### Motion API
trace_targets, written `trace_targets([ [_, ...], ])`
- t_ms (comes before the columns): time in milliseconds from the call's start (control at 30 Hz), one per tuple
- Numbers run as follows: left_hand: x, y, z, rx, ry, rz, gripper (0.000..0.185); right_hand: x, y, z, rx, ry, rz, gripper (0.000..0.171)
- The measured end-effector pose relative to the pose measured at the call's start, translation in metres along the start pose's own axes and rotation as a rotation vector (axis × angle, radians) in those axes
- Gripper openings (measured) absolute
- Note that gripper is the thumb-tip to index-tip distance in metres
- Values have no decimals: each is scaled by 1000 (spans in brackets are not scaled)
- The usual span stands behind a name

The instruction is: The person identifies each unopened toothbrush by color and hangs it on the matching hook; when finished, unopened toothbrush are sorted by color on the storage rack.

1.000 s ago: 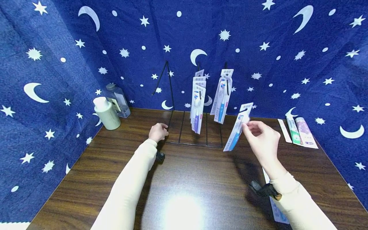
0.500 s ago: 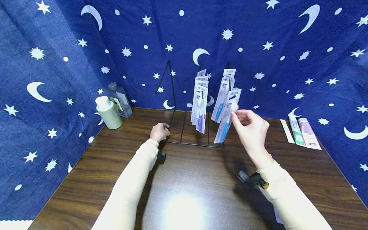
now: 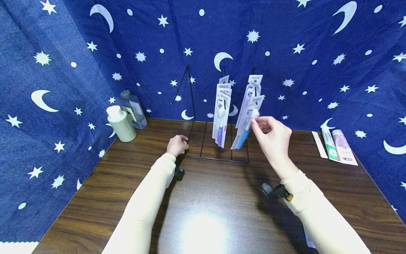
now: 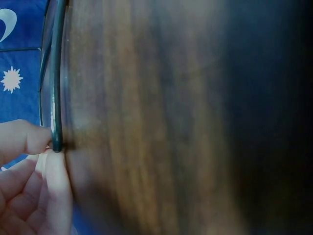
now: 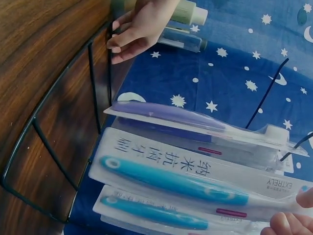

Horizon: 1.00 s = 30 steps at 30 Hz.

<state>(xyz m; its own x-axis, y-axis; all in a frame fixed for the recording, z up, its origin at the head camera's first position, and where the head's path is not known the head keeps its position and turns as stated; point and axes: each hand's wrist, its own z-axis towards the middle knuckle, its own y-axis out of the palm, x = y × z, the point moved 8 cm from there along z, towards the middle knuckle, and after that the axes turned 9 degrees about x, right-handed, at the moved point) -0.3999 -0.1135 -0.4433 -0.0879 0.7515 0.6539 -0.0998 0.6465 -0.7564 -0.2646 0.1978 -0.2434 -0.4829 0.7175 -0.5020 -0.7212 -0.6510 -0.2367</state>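
Note:
My right hand [image 3: 274, 137] pinches a packaged toothbrush [image 3: 245, 128] with a blue handle near its bristle end. That pack is tilted, its hanging hole overlapping the tip of the rack's right hook in the head view. Behind it, other blue toothbrush packs [image 5: 151, 213] hang. On the neighbouring hook several packs hang, the front one a purple toothbrush [image 3: 221, 123]. My left hand [image 3: 177, 145] holds the front left corner of the black wire rack [image 3: 215, 159]; in the left wrist view its thumb and finger pinch the wire [image 4: 56, 98].
A third hook [image 3: 179, 84] on the rack's left side bears nothing. Back left stand a pale green bottle [image 3: 122, 125] and a clear bottle [image 3: 134, 111]. Toothpaste tubes [image 3: 344, 146] lie far right, and another pack [image 3: 309, 238] lies partly hidden under my right forearm.
My right hand has carried the blue toothbrush pack leftward and up, from beside the rack to the right hook. The left hand keeps its hold on the rack; the head view has shifted slightly.

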Motion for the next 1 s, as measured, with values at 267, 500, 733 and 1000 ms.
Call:
trace_targets([
  [267, -1, 0, 1, -7, -12, -26, 33, 13, 14, 10, -13, 37, -34, 17],
  [500, 0, -1, -1, -1, -13, -8, 32, 26, 27, 22, -24, 97, -29, 19],
  [733, -1, -1, -2, 1, -22, -27, 34, 28, 35, 29, -31, 88, -52, 21],
  [1000, -2, 1, 1, -1, -26, -34, 32, 35, 35, 30, -63, 134, -59, 21],
])
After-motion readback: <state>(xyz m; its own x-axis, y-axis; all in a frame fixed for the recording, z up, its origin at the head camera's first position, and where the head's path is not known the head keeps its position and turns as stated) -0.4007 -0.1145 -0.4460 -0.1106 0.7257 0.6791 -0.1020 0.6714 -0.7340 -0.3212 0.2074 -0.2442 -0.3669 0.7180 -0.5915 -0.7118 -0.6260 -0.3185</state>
